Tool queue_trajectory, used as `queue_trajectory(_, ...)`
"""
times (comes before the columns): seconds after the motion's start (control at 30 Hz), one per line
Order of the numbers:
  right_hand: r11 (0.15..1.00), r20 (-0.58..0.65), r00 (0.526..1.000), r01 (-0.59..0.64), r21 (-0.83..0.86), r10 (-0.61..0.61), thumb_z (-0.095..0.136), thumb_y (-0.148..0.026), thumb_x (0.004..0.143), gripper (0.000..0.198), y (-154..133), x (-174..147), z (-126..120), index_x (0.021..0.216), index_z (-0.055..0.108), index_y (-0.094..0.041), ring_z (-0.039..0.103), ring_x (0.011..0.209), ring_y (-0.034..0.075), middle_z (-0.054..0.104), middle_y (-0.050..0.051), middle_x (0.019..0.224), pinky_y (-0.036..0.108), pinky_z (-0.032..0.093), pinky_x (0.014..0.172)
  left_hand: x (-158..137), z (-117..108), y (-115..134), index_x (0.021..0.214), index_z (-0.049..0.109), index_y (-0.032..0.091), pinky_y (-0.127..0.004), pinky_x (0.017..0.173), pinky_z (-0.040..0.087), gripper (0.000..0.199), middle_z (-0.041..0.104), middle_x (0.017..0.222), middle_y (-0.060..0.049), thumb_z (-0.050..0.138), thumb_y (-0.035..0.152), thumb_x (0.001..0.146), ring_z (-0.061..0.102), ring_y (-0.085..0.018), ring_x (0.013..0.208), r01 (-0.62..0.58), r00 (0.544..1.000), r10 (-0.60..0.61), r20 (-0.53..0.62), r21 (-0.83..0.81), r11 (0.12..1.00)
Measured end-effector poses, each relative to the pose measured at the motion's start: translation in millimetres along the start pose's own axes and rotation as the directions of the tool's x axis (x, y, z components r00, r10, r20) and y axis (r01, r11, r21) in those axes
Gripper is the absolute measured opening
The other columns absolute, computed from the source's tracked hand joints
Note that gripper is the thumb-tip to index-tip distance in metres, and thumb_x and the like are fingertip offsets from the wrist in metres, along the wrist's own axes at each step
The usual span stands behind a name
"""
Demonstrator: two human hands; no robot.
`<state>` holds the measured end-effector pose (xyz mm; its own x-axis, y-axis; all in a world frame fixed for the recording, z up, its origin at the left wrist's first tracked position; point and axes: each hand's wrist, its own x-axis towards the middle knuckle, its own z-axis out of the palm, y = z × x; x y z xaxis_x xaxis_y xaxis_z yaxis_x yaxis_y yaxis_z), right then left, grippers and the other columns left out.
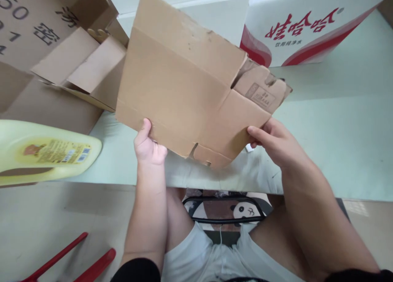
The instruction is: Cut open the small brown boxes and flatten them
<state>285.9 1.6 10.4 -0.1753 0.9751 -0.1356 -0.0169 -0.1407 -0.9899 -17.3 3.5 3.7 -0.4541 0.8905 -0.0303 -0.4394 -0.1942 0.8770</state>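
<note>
A creased brown cardboard sheet (pixel 172 81), an opened-out box with slots and tabs, is held tilted above the pale green table. My left hand (pixel 149 144) grips its lower left edge, thumb on top and fingers underneath. At the lower right edge, my right hand (pixel 270 140) pinches the cardboard between thumb and fingers. A worn flap with printed marks sticks out at the sheet's right end. The fingertips beneath the sheet are mostly hidden.
An open small carton (pixel 107 69) stands at the left before a large printed box (pixel 27 32). A yellow bottle (pixel 55 151) lies near the left table edge. Behind is a white and red box (pixel 301 36). Red bars (pixel 95 265) show at lower left, below the table (pixel 353 151).
</note>
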Motion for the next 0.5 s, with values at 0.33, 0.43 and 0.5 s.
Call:
queue_trajectory(0.33, 0.969, -0.283, 0.955, 0.151, 0.196, -0.092, 0.088, -0.042, 0.070, 0.043, -17, -25, -6, 0.106, 0.073, -0.024, 0.076, 0.101, 0.025, 0.080, 0.008, 0.108, 0.038, 0.064, 0.086, -41, 38, -29, 0.109, 0.066, 0.023, -0.031, 0.082, 0.062, 0.045, 0.077, 0.102, -0.005, 0.067, 0.062, 0.088, 0.076, -0.023, 0.101, 0.153, 0.986, -0.156, 0.050, 0.062, 0.986)
queue_trajectory(0.43, 0.905, -0.599, 0.747, 0.417, 0.082, -0.290, 0.081, -0.029, 0.069, 0.029, -34, -32, -13, 0.097, 0.076, -0.024, 0.075, 0.112, 0.027, 0.080, 0.007, 0.107, 0.047, 0.060, 0.100, -89, 57, -45, 0.115, 0.065, 0.019, -0.036, 0.077, 0.062, 0.066, 0.075, 0.102, -0.011, 0.035, 0.074, 0.095, 0.076, -0.023, 0.085, 0.371, 0.668, -0.555, 0.495, 0.425, 0.826)
queue_trajectory(0.5, 0.863, -0.708, 0.613, 0.504, 0.008, -0.351, 0.077, -0.025, 0.066, 0.025, -39, -32, -19, 0.092, 0.076, -0.025, 0.074, 0.115, 0.029, 0.080, 0.005, 0.110, 0.050, 0.061, 0.096, -130, 71, -54, 0.122, 0.068, 0.018, -0.047, 0.089, 0.062, 0.059, 0.076, 0.111, -0.013, 0.050, 0.067, 0.093, 0.077, -0.030, 0.097, 0.202, 0.250, -0.710, 0.658, 0.682, 0.703)
